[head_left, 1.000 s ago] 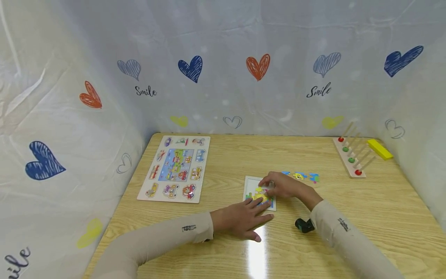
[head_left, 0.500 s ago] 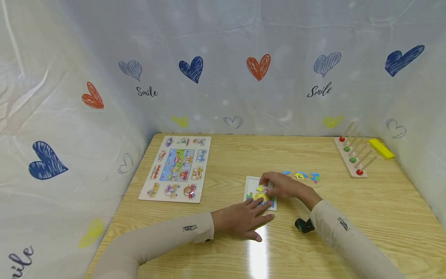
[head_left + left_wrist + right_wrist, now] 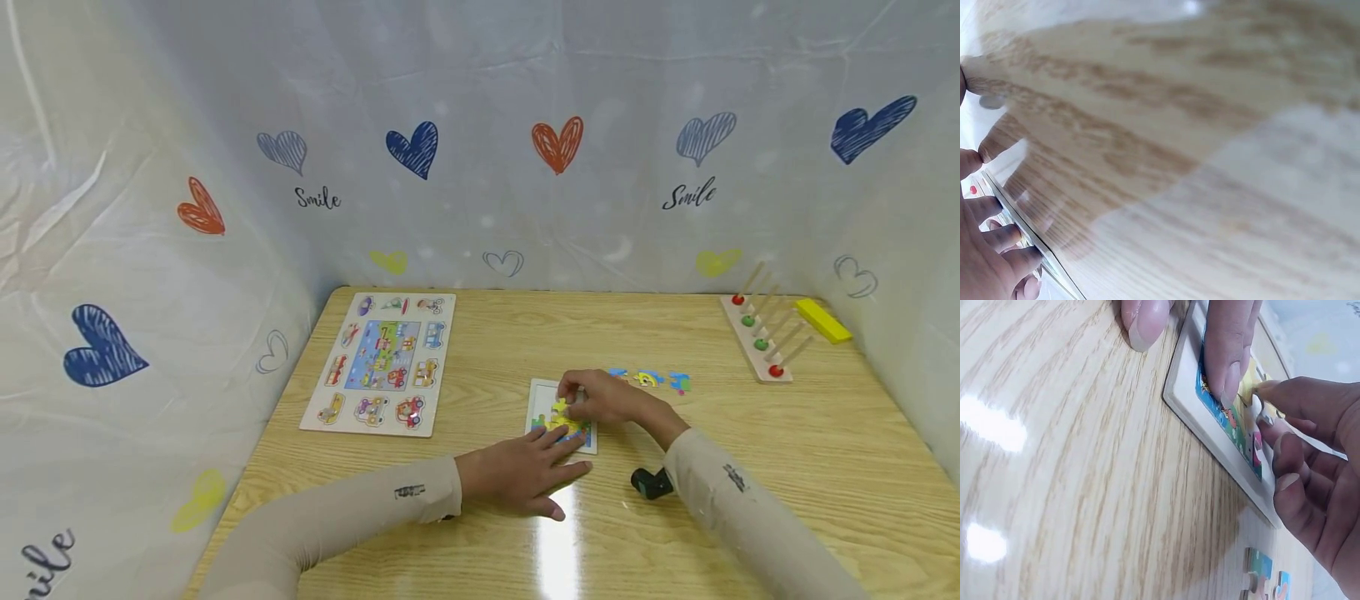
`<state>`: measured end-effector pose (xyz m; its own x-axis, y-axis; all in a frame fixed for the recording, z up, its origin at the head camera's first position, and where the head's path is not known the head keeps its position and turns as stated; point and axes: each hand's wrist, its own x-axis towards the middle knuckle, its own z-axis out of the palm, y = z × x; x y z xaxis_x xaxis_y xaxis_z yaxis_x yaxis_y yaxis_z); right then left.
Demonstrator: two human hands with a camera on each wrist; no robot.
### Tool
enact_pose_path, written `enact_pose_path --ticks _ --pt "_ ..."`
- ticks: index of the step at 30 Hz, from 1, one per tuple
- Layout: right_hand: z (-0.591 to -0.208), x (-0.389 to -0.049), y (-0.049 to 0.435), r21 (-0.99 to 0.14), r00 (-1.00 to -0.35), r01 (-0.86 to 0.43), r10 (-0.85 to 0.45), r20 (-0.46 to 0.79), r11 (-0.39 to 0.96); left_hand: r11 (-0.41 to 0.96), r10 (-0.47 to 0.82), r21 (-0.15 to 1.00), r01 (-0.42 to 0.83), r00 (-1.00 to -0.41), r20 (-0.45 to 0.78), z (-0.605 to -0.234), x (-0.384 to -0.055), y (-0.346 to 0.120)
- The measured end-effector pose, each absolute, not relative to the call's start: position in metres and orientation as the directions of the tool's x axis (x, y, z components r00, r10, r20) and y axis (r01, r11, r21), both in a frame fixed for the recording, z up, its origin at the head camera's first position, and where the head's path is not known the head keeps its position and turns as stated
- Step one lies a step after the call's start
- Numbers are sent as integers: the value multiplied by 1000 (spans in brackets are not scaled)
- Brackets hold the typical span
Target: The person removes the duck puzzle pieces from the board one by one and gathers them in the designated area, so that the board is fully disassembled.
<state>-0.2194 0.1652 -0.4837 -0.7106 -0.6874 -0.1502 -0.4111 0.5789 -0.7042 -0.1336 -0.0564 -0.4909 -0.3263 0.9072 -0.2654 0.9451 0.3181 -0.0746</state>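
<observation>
A small jigsaw puzzle in a white frame tray (image 3: 534, 402) lies on the wooden table, its lower part filled with yellow, green and blue pieces. My left hand (image 3: 513, 473) rests flat with spread fingers, some fingertips pressing the assembled pieces at the near edge. My right hand (image 3: 611, 398) reaches over the tray from the right. In the right wrist view, its thumb and index finger pinch a puzzle piece (image 3: 1258, 405) against the yellow part of the picture; the fingers hide most of it. Several loose puzzle pieces (image 3: 647, 378) lie behind the right hand.
A large pegged vehicle puzzle board (image 3: 375, 364) lies at the left. At the back right stand a rack with wooden pegs and beads (image 3: 756, 342) and a yellow block (image 3: 822, 322). A black device (image 3: 651, 483) sits by the right wrist.
My right thumb has shifted slightly left over the pieces, covering a pink patch that showed before. The left hand stays in place on the puzzle.
</observation>
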Motion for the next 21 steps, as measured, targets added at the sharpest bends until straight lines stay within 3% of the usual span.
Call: enact_pose_path --ticks 11,21 --pt "-486 -220 162 -767 -688 -393 -715 -121 508 317 905 -88 944 -329 -270 -492 -134 -56" --pt "-482 -223 166 -777 -668 -357 -723 -176 519 321 902 -90 943 -333 -273 -492 -134 -55"
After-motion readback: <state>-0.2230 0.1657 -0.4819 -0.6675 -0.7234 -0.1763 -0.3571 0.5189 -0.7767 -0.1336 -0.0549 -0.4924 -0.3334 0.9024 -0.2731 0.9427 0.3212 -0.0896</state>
